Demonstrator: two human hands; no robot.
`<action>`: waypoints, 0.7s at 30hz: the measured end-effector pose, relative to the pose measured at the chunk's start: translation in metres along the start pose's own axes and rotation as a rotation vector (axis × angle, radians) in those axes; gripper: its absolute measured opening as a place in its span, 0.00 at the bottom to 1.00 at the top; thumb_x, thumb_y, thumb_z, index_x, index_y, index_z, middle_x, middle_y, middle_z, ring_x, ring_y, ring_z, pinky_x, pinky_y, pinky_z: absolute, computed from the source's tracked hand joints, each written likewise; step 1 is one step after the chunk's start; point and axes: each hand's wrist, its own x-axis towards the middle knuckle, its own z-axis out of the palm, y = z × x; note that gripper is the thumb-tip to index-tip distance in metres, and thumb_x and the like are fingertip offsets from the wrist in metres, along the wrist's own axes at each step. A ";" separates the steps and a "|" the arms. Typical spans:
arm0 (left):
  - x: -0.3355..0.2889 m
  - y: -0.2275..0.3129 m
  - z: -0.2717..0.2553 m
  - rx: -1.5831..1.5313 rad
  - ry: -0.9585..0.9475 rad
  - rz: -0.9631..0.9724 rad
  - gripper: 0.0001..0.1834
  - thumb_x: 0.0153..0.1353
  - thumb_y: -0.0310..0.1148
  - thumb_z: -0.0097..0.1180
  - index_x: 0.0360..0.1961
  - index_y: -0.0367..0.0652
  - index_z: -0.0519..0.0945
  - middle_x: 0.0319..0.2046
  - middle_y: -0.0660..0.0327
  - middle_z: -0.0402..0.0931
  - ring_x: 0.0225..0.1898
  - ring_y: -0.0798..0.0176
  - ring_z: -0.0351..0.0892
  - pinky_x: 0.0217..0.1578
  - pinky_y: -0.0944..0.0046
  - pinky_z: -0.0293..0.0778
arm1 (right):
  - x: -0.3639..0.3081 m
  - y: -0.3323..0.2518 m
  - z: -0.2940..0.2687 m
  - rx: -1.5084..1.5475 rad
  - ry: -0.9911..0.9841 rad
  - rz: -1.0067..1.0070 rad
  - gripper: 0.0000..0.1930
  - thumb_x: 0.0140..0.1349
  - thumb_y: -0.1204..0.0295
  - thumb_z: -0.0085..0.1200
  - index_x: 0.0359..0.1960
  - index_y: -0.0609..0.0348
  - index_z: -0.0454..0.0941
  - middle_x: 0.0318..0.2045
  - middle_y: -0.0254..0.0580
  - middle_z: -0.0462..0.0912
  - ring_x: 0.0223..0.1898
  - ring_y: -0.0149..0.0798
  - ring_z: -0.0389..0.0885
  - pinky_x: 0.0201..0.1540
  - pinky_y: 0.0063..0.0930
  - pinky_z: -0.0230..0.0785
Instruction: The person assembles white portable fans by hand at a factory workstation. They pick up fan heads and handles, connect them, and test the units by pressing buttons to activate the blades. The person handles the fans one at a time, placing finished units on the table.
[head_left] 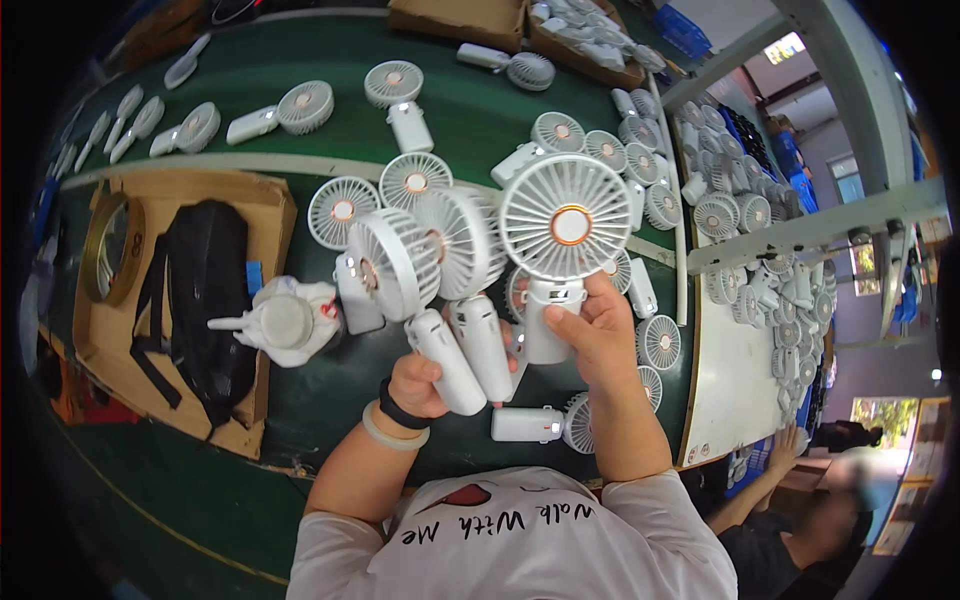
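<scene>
Pinching the handle just below the head of a white plastic handheld fan, the right hand lays its thumb across the front, fingers bent behind. The grille is round, its thin spokes meeting at an orange-ringed hub, and the fan stands upright above the counter. The left hand clasps the smooth, rounded handles of two more white fans, one nearer the tray and one nearer the right hand; both lean, heads tilted to the left. Its fingers are mostly hidden behind them.

Next outward, one fan lies flat by the counter's near edge, below the right hand. A cluster of fans crowds the right edge beside a white rail. Smooth green surface shows between the left forearm and the left end, and again past the pale dividing strip, where spaced fans run toward the far left corner.

Near the left end, a shallow cardboard tray contains a black fabric bag and a tape roll; a crumpled white plastic bag sits at its right side. By the far edge, a cardboard box holds piled white fan pieces.
</scene>
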 end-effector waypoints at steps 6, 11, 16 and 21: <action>-0.001 -0.002 -0.002 0.004 0.029 0.017 0.42 0.39 0.33 0.64 0.57 0.44 0.59 0.46 0.49 0.68 0.48 0.46 0.72 0.39 0.47 0.76 | -0.001 0.009 -0.008 0.033 0.014 0.041 0.22 0.54 0.82 0.52 0.52 0.65 0.65 0.45 0.47 0.77 0.45 0.36 0.77 0.50 0.30 0.69; -0.001 -0.006 -0.003 0.229 0.054 0.108 0.43 0.39 0.25 0.62 0.59 0.45 0.57 0.48 0.54 0.68 0.48 0.51 0.73 0.51 0.43 0.68 | 0.000 0.013 -0.009 0.029 0.065 0.089 0.22 0.53 0.80 0.52 0.51 0.65 0.66 0.44 0.47 0.77 0.43 0.36 0.78 0.48 0.31 0.70; -0.003 -0.006 -0.006 0.245 0.103 0.087 0.47 0.36 0.25 0.61 0.61 0.50 0.53 0.55 0.54 0.58 0.59 0.48 0.61 0.52 0.34 0.64 | 0.004 0.023 -0.015 0.073 0.097 0.119 0.20 0.54 0.79 0.52 0.50 0.65 0.67 0.43 0.47 0.78 0.41 0.36 0.78 0.42 0.31 0.74; 0.002 -0.007 -0.002 0.192 0.091 0.122 0.52 0.35 0.23 0.59 0.64 0.52 0.49 0.61 0.53 0.53 0.60 0.46 0.58 0.54 0.34 0.62 | 0.008 0.025 -0.016 0.153 0.081 0.185 0.18 0.55 0.77 0.52 0.48 0.64 0.68 0.40 0.43 0.78 0.38 0.35 0.79 0.41 0.29 0.73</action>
